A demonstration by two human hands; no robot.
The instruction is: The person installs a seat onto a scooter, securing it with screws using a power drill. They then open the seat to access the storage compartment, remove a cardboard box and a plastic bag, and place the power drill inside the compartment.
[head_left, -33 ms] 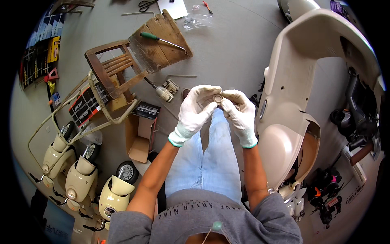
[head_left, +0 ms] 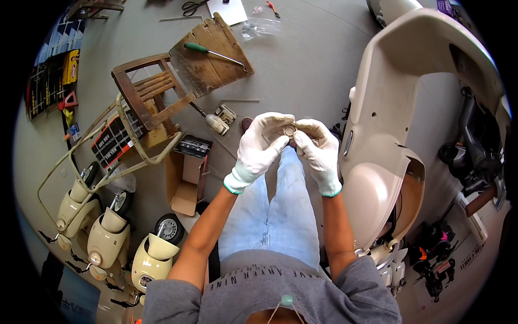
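Note:
Both of my hands wear white knit gloves with green cuffs and meet above my knees. Between their fingertips is a small round, ring-like beige part (head_left: 290, 130); its exact kind is too small to tell. My left hand (head_left: 260, 146) curves round it from the left, thumb and fingers closed on its edge. From the other side my right hand (head_left: 319, 154) pinches it with thumb and fingertips. To the right stands a large beige scooter body (head_left: 372, 194), apart from my right hand.
A wooden chair (head_left: 156, 86) at the left carries a green-handled screwdriver (head_left: 216, 54). Close by lie a power driver (head_left: 217, 124), an open cardboard box (head_left: 186, 183) and a metal tube frame (head_left: 151, 159). Cream scooters (head_left: 154, 262) stand lower left. Scissors (head_left: 193, 7) and plastic bags (head_left: 260, 28) lie ahead.

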